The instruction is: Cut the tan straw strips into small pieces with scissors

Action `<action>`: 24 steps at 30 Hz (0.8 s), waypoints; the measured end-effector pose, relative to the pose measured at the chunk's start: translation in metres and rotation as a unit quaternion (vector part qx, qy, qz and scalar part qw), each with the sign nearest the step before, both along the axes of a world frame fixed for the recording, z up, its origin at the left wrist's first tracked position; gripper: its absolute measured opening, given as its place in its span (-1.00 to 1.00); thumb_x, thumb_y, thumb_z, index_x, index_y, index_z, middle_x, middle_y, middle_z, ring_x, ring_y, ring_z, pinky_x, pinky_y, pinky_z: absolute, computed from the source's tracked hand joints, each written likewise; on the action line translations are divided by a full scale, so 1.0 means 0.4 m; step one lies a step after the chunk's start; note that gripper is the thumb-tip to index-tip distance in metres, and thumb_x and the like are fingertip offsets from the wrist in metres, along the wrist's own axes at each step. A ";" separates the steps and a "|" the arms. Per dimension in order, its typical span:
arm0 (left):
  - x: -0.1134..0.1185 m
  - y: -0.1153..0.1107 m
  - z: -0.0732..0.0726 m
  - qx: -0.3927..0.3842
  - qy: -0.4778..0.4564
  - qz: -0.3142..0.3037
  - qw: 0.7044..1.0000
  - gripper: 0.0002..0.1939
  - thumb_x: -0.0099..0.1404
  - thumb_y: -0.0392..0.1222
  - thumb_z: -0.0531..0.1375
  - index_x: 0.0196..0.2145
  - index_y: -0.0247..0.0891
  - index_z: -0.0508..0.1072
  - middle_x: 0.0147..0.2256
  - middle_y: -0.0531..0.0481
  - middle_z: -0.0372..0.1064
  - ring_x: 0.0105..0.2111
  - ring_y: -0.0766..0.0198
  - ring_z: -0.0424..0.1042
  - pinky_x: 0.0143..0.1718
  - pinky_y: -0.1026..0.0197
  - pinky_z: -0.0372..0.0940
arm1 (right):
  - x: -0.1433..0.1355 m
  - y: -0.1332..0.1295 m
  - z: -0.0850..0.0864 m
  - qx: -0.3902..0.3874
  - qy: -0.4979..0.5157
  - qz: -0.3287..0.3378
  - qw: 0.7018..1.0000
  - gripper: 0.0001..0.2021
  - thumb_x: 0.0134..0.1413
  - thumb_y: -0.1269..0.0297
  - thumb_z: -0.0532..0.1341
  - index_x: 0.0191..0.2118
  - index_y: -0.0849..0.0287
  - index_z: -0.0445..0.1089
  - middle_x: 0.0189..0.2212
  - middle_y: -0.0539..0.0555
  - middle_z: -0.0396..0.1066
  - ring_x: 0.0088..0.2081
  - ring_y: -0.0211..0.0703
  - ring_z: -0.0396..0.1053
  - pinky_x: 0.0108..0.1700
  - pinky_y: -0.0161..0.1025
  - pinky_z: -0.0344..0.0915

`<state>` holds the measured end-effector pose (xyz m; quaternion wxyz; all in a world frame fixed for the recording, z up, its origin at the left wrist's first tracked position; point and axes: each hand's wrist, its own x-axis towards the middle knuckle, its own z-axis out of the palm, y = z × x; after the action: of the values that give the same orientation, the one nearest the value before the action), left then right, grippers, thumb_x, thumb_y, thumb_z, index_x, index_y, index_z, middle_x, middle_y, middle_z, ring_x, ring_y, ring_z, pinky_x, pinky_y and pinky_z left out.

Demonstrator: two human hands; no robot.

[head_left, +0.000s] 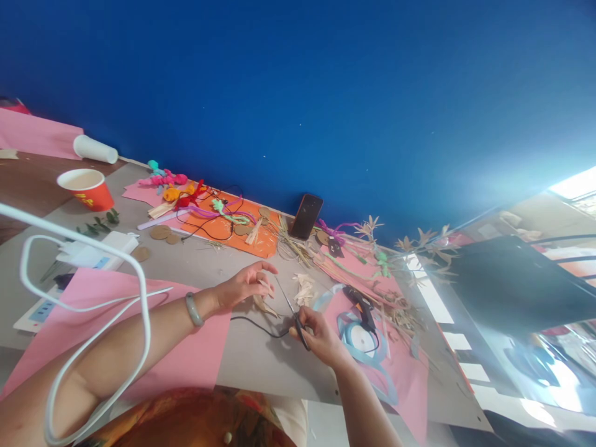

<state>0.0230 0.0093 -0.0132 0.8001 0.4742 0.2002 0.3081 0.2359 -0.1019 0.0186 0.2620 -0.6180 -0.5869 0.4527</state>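
Red cup: The red paper cup [96, 198] stood up on the far left.
White cord: The white cord [145, 304] looped in front of the left arm and hid bits of it; the left edge cut the cord off.
Left hand: The left hand [249, 285] was over the table with its fingers bent and half curled. I could not tell if it pinched a tiny bit or nothing.
Dry strip: The dry strip [267, 308] was just below those fingers, partly hidden.
Black cord: The black cord [261, 325] went out of sight by the right hand.
Scissors: The scissors [289, 302] pointed up toward the left fingers. The blades looked like 1 thin line, and the fingers hid part of the handles.
Right hand: The right hand [316, 335] was wrapped tight around the black handles.
Glue gun: The glue gun [362, 304] lay near blue ribbon [386, 382].
Far right: Bright and too blurry to make out.
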 end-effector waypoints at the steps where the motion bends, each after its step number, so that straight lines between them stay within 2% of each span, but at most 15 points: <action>1: -0.001 -0.001 0.001 0.000 0.003 -0.001 1.000 -0.57 0.09 -0.27 0.25 -0.05 -0.19 0.32 -0.44 0.02 0.39 -0.20 0.18 0.42 -0.27 0.25 0.25 | 0.002 0.000 0.002 0.007 -0.001 0.002 1.000 -0.67 -0.05 0.17 0.25 -0.55 0.12 0.05 -0.62 -0.11 0.15 -0.53 -0.32 0.09 -0.47 -0.34 0.06; 7: -0.004 -0.008 0.010 0.013 0.024 -0.018 0.999 -0.56 0.12 -0.19 0.27 -0.04 -0.20 0.29 -0.39 0.02 0.38 -0.30 0.22 0.45 -0.27 0.20 0.30 | 0.012 -0.002 0.008 -0.001 0.015 0.016 1.000 -0.69 -0.03 0.15 0.23 -0.51 0.12 0.06 -0.60 -0.10 0.14 -0.51 -0.32 0.07 -0.46 -0.34 0.06; 12: 0.002 -0.018 -0.005 0.104 0.061 -0.003 0.993 -0.64 0.18 -0.20 0.23 -0.06 -0.24 0.29 -0.39 0.01 0.38 -0.33 0.27 0.45 -0.25 0.21 0.31 | 0.023 -0.006 -0.018 0.008 0.041 0.000 0.999 -0.67 -0.03 0.10 0.24 -0.50 0.11 0.06 -0.59 -0.09 0.14 -0.52 -0.31 0.06 -0.47 -0.35 0.06; 15: 0.007 -0.021 -0.021 0.168 0.082 -0.002 0.982 -0.68 0.22 -0.18 0.19 -0.07 -0.28 0.31 -0.38 -0.03 0.40 -0.32 0.24 0.46 -0.29 0.23 0.32 | 0.036 -0.007 -0.031 0.031 0.051 -0.034 0.998 -0.63 -0.05 0.02 0.26 -0.49 0.11 0.08 -0.57 -0.07 0.21 -0.51 -0.28 0.11 -0.46 -0.33 0.09; 19: 0.008 -0.020 -0.028 0.198 0.120 -0.021 0.973 -0.75 0.27 -0.17 0.11 -0.13 -0.32 0.38 -0.36 -0.08 0.43 -0.35 0.25 0.46 -0.33 0.24 0.31 | 0.062 -0.003 -0.030 0.067 0.034 -0.118 0.990 -0.63 -0.04 -0.04 0.24 -0.52 0.12 0.13 -0.56 -0.02 0.30 -0.51 -0.25 0.19 -0.44 -0.31 0.13; 21: 0.006 -0.017 -0.026 0.264 0.154 -0.012 0.952 -0.80 0.24 -0.20 0.12 -0.21 -0.31 0.43 -0.38 -0.07 0.43 -0.37 0.26 0.44 -0.26 0.20 0.31 | 0.079 -0.001 -0.023 0.089 -0.022 -0.157 0.983 -0.67 0.00 0.00 0.20 -0.54 0.14 0.20 -0.57 0.01 0.32 -0.50 -0.22 0.23 -0.43 -0.29 0.14; 24: 0.005 -0.010 -0.021 0.424 0.191 0.007 0.885 -0.89 0.16 -0.23 0.19 -0.36 -0.27 0.50 -0.49 0.01 0.41 -0.42 0.30 0.39 0.03 0.03 0.15 | 0.101 -0.002 -0.016 0.137 -0.136 -0.162 0.968 -0.75 -0.02 0.12 0.20 -0.55 0.16 0.28 -0.58 0.02 0.33 -0.47 -0.18 0.26 -0.39 -0.26 0.16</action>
<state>0.0249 0.0052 -0.0218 0.4670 0.8162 0.2027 0.2731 0.2762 -0.1028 0.0121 0.3316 -0.7189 -0.5655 0.2311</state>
